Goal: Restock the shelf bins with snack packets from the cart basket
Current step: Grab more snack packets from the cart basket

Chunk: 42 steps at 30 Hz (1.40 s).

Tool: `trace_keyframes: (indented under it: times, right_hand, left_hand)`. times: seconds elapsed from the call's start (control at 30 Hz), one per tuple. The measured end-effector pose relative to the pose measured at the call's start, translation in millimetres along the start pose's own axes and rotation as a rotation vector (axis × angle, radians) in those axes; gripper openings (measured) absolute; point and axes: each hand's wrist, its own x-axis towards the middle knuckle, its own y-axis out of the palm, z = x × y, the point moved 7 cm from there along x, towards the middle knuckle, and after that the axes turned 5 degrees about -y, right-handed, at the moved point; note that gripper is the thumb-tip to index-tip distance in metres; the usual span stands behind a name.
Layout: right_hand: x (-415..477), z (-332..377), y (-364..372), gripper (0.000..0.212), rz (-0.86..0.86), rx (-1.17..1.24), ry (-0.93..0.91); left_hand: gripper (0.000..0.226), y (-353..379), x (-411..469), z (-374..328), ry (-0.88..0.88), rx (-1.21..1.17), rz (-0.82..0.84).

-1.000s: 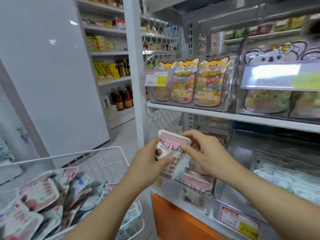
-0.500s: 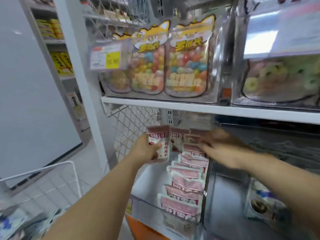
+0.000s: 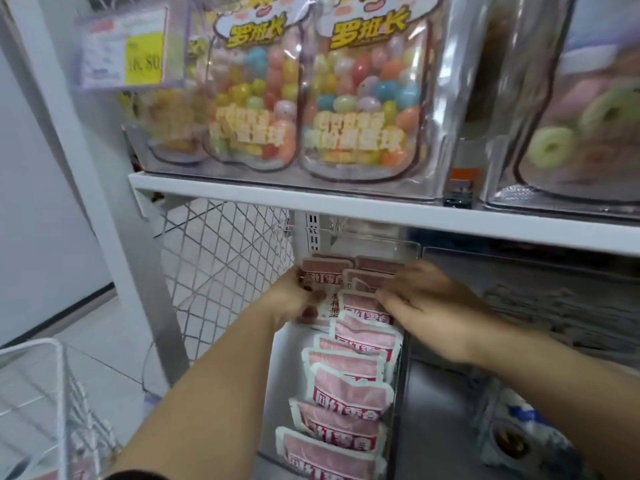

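Note:
A clear shelf bin (image 3: 408,251) on the lower shelf holds a row of several pink and white snack packets (image 3: 349,393) standing one behind another. My left hand (image 3: 289,299) grips one pink snack packet (image 3: 322,275) at the back left of the bin. My right hand (image 3: 422,306) reaches in from the right, its fingers resting on the tops of the packets in the back of the row. The white wire cart basket (image 3: 41,379) shows at the lower left, its contents mostly out of frame.
The white shelf board (image 3: 346,206) runs just above my hands, carrying clear bins of coloured candy bags (image 3: 360,98). A wire mesh panel (image 3: 221,271) and a white upright post (image 3: 79,140) stand left of the bin. Another bin (image 3: 519,441) with blue-white packets lies to the right.
The view has closed in on the lower bin. My left hand has carried the pink packet deeper, to the back of the bin, and my right hand has followed onto the row.

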Motion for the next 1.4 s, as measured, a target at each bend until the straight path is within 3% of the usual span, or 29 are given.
trace_keyframes:
  times: [0.07, 0.2, 0.3, 0.7, 0.9, 1.07, 1.23, 1.4]
  right_hand:
    - [0, -1, 0, 0.079, -0.016, 0.010, 0.008]
    - [-1, 0, -2, 0.076, -0.007, -0.003, 0.003]
    - [-1, 2, -3, 0.078, -0.006, -0.008, -0.003]
    - [-2, 4, -2, 0.071, 0.017, -0.041, 0.001]
    - [-3, 4, -3, 0.087, 0.018, 0.002, 0.012]
    - [-6, 3, -6, 0.067, 0.009, 0.044, 0.038]
    - [-18, 18, -18, 0.027, -0.097, 0.107, 0.057]
    - [-37, 76, -26, 0.017, -0.055, 0.215, -0.006]
  left_hand:
    - [0.017, 4, 4, 2, -0.012, 0.000, -0.029]
    - [0.052, 2, 7, 7, -0.030, 0.201, -0.159]
    - [0.063, 4, 6, 5, -0.006, 0.258, -0.189]
    - [0.061, 17, 17, 10, 0.026, 0.376, -0.094]
    - [0.059, 6, 10, 12, -0.011, 0.404, -0.137]
    - [0.044, -3, -19, 0, 0.034, 0.413, -0.160]
    - [0.052, -16, -76, -20, 0.075, 0.486, -0.195]
    - [0.038, -52, -165, -38, 0.152, 0.551, -0.254]
